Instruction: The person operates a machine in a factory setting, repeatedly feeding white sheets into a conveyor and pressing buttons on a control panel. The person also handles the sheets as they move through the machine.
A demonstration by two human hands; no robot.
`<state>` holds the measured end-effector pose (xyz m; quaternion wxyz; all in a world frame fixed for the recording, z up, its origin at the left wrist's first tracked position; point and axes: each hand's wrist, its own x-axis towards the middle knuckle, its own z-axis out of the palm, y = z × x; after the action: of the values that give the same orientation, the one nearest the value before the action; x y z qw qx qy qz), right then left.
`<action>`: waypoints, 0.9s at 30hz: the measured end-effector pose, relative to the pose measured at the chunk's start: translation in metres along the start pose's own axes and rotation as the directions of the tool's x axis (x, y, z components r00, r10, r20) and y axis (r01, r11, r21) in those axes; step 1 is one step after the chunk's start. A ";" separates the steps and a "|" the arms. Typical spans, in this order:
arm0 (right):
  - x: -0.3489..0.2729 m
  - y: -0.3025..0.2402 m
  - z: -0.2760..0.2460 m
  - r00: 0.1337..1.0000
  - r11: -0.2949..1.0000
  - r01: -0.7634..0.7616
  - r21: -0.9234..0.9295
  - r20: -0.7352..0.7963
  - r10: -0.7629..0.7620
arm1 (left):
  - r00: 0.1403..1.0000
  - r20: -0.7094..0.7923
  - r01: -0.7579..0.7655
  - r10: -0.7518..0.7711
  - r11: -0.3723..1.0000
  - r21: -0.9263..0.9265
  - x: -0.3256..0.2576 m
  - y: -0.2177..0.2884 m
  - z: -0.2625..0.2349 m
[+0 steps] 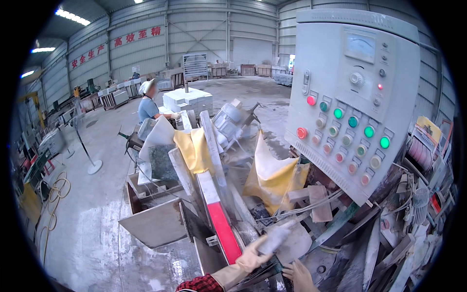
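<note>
Head view, room: I see a big metal-walled hall with strip lights, a dusty grey concrete floor point(97, 214) and stacks of pale stone blocks point(187, 100) in the middle distance.
Head view, machine: a cutting rig wrapped in yellow sheets point(272, 177) sits below me, with a red-edged rail point(224, 228) running toward me.
Panel: a grey control box point(355, 97) with red and green buttons stands at my right.
Other person: someone in a blue top and white cap point(147, 104) works by the blocks, well apart.
Left hand point(253, 255): gloved, closed around a pale stone piece point(276, 238).
Stone piece axis: its length runs from lower left up to the right, far end toward the panel.
Right hand point(299, 275): bare, low at the frame edge just beside the machine; I cannot tell its grip.
</note>
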<state>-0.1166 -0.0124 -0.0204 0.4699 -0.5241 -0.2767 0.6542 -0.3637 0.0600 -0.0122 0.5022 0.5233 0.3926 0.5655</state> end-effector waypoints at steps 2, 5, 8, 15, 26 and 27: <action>-0.019 -0.035 0.037 0.997 0.979 -0.072 0.193 -0.001 0.073 | 0.964 0.234 -0.191 0.123 0.937 0.294 -0.015 0.017 0.033; -0.030 -0.031 0.031 0.998 0.982 0.033 0.186 0.048 -0.043 | 0.900 0.429 -0.060 -0.072 0.956 0.287 -0.041 -0.007 0.057; -0.040 -0.030 0.015 0.985 0.973 0.149 0.177 0.066 -0.162 | 0.781 0.498 0.490 -0.377 0.864 -0.115 -0.047 -0.004 0.074; -0.070 -0.039 -0.043 0.973 0.960 0.225 -0.166 0.096 -0.212 | 0.474 0.683 0.790 -0.556 0.612 -0.050 -0.037 0.006 0.093; -0.072 -0.119 -0.074 0.922 0.938 0.313 -0.151 -0.189 -0.338 | 0.467 0.734 0.835 -0.493 0.520 -0.181 -0.038 0.101 0.149; -0.073 -0.113 -0.077 0.918 0.943 0.313 -0.114 -0.218 -0.331 | 0.488 0.760 0.809 -0.429 0.549 -0.209 -0.039 0.107 0.153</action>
<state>-0.0065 -0.0425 0.0846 0.5799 -0.5626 -0.3266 0.4905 -0.2313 -0.0107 0.1056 0.9038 0.3230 0.1901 0.2064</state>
